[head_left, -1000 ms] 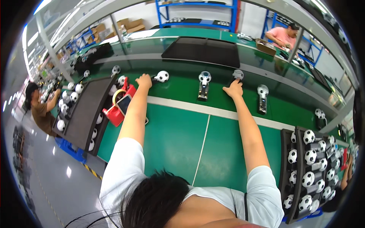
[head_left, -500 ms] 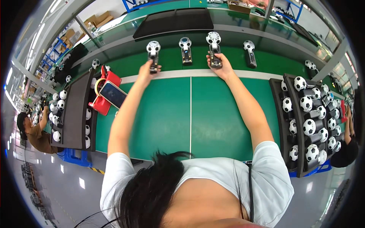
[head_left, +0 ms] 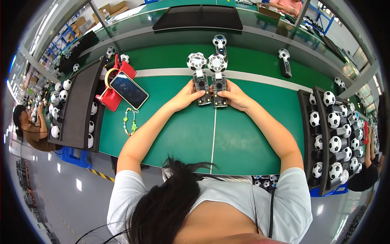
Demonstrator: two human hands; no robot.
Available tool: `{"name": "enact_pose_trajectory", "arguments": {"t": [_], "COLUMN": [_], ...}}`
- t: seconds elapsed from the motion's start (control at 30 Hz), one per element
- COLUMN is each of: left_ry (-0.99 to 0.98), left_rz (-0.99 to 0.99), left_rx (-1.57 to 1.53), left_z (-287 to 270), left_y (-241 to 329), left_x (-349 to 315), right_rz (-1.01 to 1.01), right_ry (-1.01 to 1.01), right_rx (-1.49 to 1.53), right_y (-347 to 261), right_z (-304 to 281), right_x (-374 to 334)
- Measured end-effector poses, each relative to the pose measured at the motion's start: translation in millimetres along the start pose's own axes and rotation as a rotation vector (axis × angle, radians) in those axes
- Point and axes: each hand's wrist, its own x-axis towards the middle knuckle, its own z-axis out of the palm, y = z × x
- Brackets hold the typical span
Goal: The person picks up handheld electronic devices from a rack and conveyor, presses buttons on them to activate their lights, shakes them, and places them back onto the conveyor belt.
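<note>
My left hand (head_left: 187, 96) is closed round the black body of a handheld device with a soccer-ball head (head_left: 197, 62). A second device of the same kind (head_left: 217, 63) is gripped in my right hand (head_left: 236, 96). The two are side by side, heads pointing away from me, over the near side of the pale strip across the green table. Both thumbs rest on the lower bodies, where small lit spots show. Just beyond them stands or lies another such device (head_left: 219, 42), partly hidden by the right-hand one.
One more device (head_left: 285, 63) lies at the far right. Black racks (head_left: 321, 142) with several soccer-ball heads flank me on the right, and a dark tray (head_left: 77, 107) on the left. Near it are a red stand (head_left: 109, 99), a phone (head_left: 129, 90) and a bead strap (head_left: 131, 122). Co-workers sit both sides.
My hands have come together and nearer to me, bringing the two held devices from well apart to side by side. The bead strap, earlier behind my left arm, now shows.
</note>
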Motion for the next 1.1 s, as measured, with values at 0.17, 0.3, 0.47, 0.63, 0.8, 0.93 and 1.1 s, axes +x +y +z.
{"name": "enact_pose_trajectory", "arguments": {"t": [0.17, 0.3, 0.47, 0.63, 0.8, 0.93, 1.1], "left_ry": [-0.025, -0.033, -0.033, -0.032, -0.038, -0.039, -0.013], "left_rz": [0.004, 0.023, 0.039, 0.033, 0.014, 0.007, -0.014], "left_rx": [-0.036, -0.029, -0.062, -0.070, -0.101, -0.079, -0.067], "left_z": [3, 1, 0, 1, 1, 2, -2], "left_y": [5, 2, -1, 0, 3, 5, -1], "left_x": [-2, -2, -1, 1, 1, 0, 1], "right_rz": [0.022, 0.018, 0.023, 0.018, 0.023, 0.028, 0.021], "right_ry": [-0.081, -0.075, -0.093, -0.080, -0.083, -0.081, -0.059], "right_rx": [-0.093, -0.117, -0.129, -0.109, -0.116, -0.135, -0.141], "right_y": [-8, -7, -5, -8, -7, -6, -5], "right_z": [-7, -7, -8, -8, -11, -12, -9], "right_x": [1, 4, 6, 6, 6, 6, 5]}}
